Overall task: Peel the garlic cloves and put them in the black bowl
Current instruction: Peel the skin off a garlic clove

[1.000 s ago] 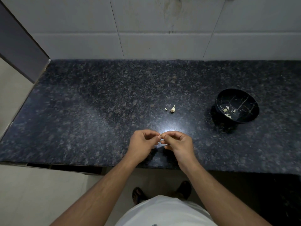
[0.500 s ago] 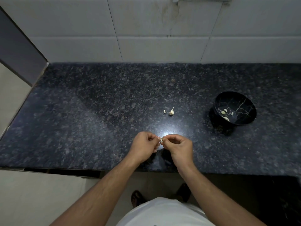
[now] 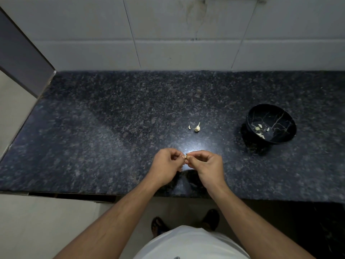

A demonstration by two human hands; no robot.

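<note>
Over the near edge of the dark granite counter (image 3: 93, 137), my left hand (image 3: 165, 168) and my right hand (image 3: 207, 166) meet fingertip to fingertip. Between them both pinch a small garlic clove (image 3: 185, 158), mostly hidden by the fingers. A garlic piece with a pointed stem (image 3: 197, 127) and a smaller scrap (image 3: 189, 126) lie on the counter beyond my hands. The black bowl (image 3: 280, 141) with thin pale vein marks stands to the right, and several pale cloves (image 3: 259, 130) lie inside it.
A white tiled wall (image 3: 168, 34) rises behind the counter. At the left end stands a dark panel (image 3: 20, 58). Below the counter's front edge I see the floor, my feet in dark sandals (image 3: 158, 225) and my white shirt.
Both hands stay together on the clove with only small finger movements. The view has tilted slightly, so the bowl and garlic pieces appear a little shifted.
</note>
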